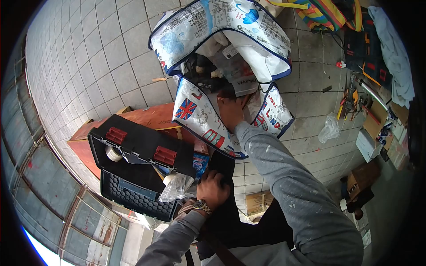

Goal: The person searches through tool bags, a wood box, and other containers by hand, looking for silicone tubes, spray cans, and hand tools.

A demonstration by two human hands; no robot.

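My right hand reaches into a large printed zip bag with London motifs, lying open on the tiled floor; the fingers are down among the contents and what they hold is hidden. My left hand, with a wristwatch, rests closed on a dark cloth or bag near my body. An open black toolbox with red latches sits to the left of that hand, with a crumpled clear plastic bag at its edge.
A reddish wooden board lies under the toolbox. Hand tools, a clear plastic bag, cardboard boxes, a dark tool bag and a colourful striped bag lie at right. Bare grey tiles spread at upper left.
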